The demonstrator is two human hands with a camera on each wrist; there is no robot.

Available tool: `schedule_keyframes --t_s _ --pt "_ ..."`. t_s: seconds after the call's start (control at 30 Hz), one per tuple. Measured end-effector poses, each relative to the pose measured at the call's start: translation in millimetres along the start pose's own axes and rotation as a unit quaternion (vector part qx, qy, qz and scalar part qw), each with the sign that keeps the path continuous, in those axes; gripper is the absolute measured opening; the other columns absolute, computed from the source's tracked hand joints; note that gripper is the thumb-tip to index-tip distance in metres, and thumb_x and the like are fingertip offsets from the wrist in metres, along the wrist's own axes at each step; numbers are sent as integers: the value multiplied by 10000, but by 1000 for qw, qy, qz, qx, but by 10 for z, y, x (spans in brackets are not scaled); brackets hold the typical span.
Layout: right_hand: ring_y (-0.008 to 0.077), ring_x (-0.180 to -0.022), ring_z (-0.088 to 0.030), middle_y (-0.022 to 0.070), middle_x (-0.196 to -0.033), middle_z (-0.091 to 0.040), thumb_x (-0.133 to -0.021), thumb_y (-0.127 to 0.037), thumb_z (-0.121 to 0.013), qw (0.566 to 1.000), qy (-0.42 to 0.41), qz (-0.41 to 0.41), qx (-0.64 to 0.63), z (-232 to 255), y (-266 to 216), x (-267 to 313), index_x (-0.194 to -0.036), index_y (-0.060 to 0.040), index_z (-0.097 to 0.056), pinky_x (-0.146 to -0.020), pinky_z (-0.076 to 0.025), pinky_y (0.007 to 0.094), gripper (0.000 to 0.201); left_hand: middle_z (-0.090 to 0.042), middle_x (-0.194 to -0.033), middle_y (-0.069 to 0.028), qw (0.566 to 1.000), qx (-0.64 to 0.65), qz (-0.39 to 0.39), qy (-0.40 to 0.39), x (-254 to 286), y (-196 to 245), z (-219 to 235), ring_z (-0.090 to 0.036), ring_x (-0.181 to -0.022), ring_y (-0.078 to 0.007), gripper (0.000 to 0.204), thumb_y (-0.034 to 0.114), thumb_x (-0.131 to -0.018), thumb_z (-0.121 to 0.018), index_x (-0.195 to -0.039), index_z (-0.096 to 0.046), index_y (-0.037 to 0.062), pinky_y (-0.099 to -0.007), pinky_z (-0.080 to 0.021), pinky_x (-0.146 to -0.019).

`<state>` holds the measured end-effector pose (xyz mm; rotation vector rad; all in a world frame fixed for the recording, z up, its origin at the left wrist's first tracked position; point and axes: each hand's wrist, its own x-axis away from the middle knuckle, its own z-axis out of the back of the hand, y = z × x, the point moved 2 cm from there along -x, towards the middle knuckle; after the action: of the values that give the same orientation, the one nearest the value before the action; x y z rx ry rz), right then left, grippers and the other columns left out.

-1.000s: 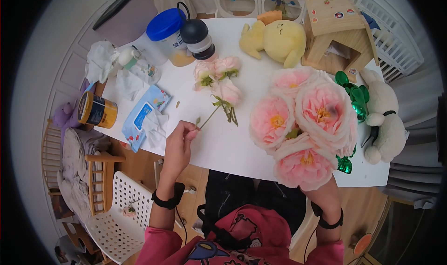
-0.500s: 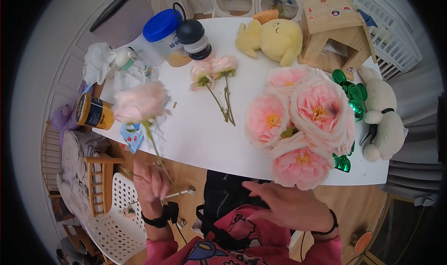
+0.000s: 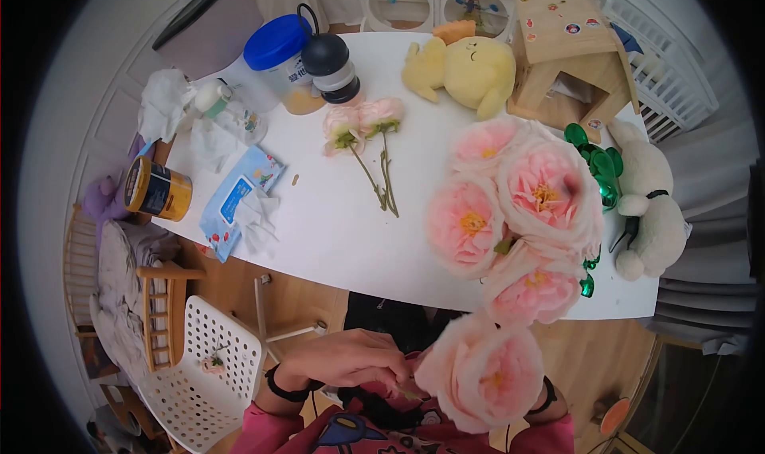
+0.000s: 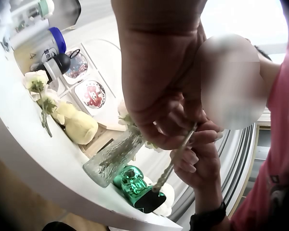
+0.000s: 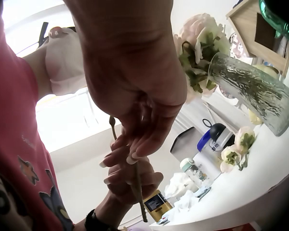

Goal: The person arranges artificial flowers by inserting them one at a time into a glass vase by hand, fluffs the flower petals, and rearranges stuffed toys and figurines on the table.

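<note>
A pink rose is held up in front of my body, its bloom covering most of my right hand in the head view. My left hand pinches its stem close to my chest. In the right wrist view, my right hand has its fingers on the same stem, just by the left hand's fingertips. A small bud shows on the stem. Several large pink roses stand in a ribbed glass vase at the table's right side.
Two cut roses lie mid-table. Beyond are a blue-lidded tub, a black-topped bottle, a yellow plush toy and a wooden house. Wet wipes lie left; a shiny green figure stands behind the vase. A white chair holds a small flower.
My left hand lifted one rose from the table, swung it left, then brought it in front of my chest. My right hand left the vase's side and joined it at the stem.
</note>
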<state>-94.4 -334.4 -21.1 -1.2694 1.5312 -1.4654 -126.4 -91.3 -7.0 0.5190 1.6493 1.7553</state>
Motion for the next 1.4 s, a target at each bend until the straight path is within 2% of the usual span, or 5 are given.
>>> schedule_keyframes --t_s 0.13,0.23,0.53,1.17,1.4 --pt "111 -1063 -549 85 -1229 -565 -927 -103 -531 996 -27 -80 16 4 -56 165 -1384 -4 -323 -895 -454 250 512 -672 -912 -99 1000 20 -2 -7 -124 28 30 -641 -882 -291 131 127 -866 -671 -940 -632 26 -369 -473 -812" --pt "185 -787 -653 71 -933 -670 -802 -31 -603 945 315 -50 71 -174 -342 416 -974 -35 -639 -682 -532 319 175 -681 -1009 -93 999 15 -12 26 -227 38 27 -642 -983 -269 148 123 -864 -678 -973 -634 33 -353 -479 -819" --pt "236 -661 -601 159 -796 -643 -855 39 -577 704 614 164 316 207 -332 760 -915 50 -574 -592 -480 291 61 -473 -1302 -197 927 -219 73 295 -905 -426 -132 -514 -1150 -366 498 134 -833 -698 -1276 -492 37 -415 -447 -946" --pt "173 -731 -560 114 -839 -574 -1012 -197 -443 481 755 288 340 409 -388 -15 -942 20 -472 -689 -480 283 230 -589 -1254 -89 795 -380 -233 412 -1474 -887 -187 -572 -1140 -276 417 221 -815 -632 -1221 -611 126 -417 -424 -981" --pt "219 -612 -557 173 -795 -538 -1005 -189 -425 483 720 322 380 445 -501 -121 -963 14 -417 -522 -468 281 207 -547 -1316 -105 831 -439 -124 320 -1454 -1086 -262 -539 -1192 -286 535 206 -778 -667 -1292 -550 116 -411 -417 -998"
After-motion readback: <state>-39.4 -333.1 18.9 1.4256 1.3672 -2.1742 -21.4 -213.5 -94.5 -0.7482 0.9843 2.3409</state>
